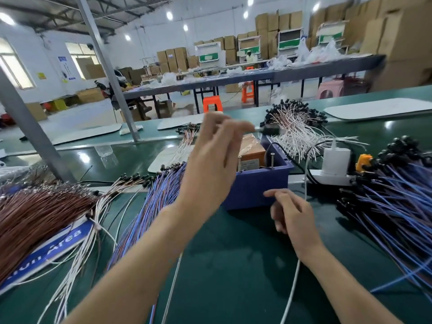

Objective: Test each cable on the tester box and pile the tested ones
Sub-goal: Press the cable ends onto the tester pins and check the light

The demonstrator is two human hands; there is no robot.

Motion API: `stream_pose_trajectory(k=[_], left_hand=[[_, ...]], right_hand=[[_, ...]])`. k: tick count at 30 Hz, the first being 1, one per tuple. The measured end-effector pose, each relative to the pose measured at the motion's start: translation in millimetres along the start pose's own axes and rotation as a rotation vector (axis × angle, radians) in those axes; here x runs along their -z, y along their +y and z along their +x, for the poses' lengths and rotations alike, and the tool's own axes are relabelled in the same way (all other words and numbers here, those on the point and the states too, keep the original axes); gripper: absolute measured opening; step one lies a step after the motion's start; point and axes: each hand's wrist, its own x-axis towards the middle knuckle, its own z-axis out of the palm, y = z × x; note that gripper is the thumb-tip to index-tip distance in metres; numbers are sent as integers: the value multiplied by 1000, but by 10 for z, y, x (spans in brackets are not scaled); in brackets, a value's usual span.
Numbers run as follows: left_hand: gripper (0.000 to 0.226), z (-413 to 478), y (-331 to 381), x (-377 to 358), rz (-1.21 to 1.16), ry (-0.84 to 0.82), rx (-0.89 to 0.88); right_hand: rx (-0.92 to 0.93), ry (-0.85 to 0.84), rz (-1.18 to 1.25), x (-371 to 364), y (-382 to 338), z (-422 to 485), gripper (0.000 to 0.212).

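The tester box (257, 185) is a blue plastic tub holding an orange-brown unit, with two upright screws on its rim. My left hand (212, 160) is raised over the box, blurred, fingers spread. Its fingertips are next to a black cable plug (268, 130) at the edge of a pile of white cables (301, 136); whether they touch it I cannot tell. My right hand (292, 218) hovers low in front of the box with loosely curled fingers, holding nothing. Beside my left arm lies a bundle of blue-purple cables (159, 195). More blue cables (397, 211) lie at the right.
Brown cables (35, 213) and pale cables (105, 195) lie at the left over a blue sign (60, 242). A white charger (335, 160) sits on a power strip right of the box, its white lead running past my right wrist. A slanted metal post (109, 73) stands behind.
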Motion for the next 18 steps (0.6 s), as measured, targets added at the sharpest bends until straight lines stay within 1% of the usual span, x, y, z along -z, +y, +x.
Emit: stream_pose_trajectory(k=[2,3,4,6,8,9,10,13,14,15,18], left_hand=[[28,-347,31,-203,127,-187,-89],[33,-478,15,-295,200,-247,-146],[33,-591,-7,-377,253,-289,-201],[27,-757,-37,-510,285,-332,-254],[27,-891,-52,-613,276,-323,-258],[32,-946,-55,-652,269,-322,-239],[32,-986,-63,-681,271,-322,-217],[18,-1013,-110,-712,320,-279,-168],[17,-1010,-136,-696,335,-253,-153],[17,-1006,-165,-664,353,-229,-142],[18,-1016,-317,-490,413,-169,-85]], right_hand=[[-133,11,250,65,-58,44,34],[-197,-11,338,96,-73,56,36],[-233,-53,376,124,-71,52,38],[-200,-179,299,141,-56,11,41],[-141,-280,178,135,-38,-35,47],[-132,-289,142,136,-29,-41,49],[-135,-279,125,142,-19,-38,49],[-174,-234,101,181,3,-3,47],[-160,-229,95,196,18,9,42],[-143,-226,107,207,26,19,35],[-140,-171,244,293,19,73,33]])
